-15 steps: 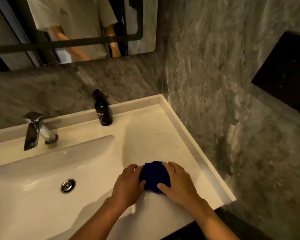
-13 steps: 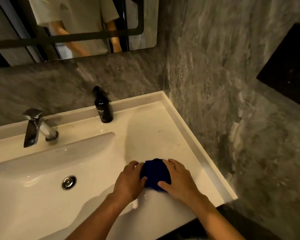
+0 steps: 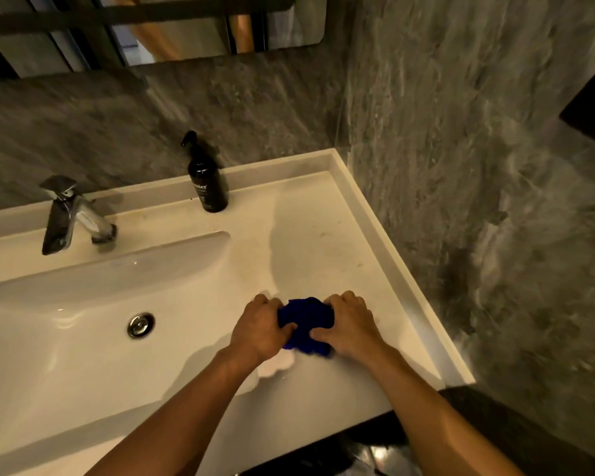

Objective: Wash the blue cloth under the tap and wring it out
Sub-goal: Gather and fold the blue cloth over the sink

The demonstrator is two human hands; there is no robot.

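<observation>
The blue cloth (image 3: pixel 304 324) is bunched into a small wad on the white counter to the right of the basin. My left hand (image 3: pixel 259 329) grips its left side and my right hand (image 3: pixel 349 326) grips its right side, fingers curled over the fabric. A patch of water or foam (image 3: pixel 277 365) lies on the counter just below the cloth. The chrome tap (image 3: pixel 67 216) stands at the back left of the sink (image 3: pixel 83 338), well away from both hands; no water runs from it.
A black pump bottle (image 3: pixel 207 182) stands at the back of the counter. The round drain plug (image 3: pixel 140 324) sits in the basin. A grey stone wall (image 3: pixel 461 201) closes the right side along the counter's raised edge (image 3: pixel 409 280). A mirror hangs above.
Both hands have closed tighter around the cloth, squeezing it into a smaller, more crumpled wad. The camera has tilted slightly downward.
</observation>
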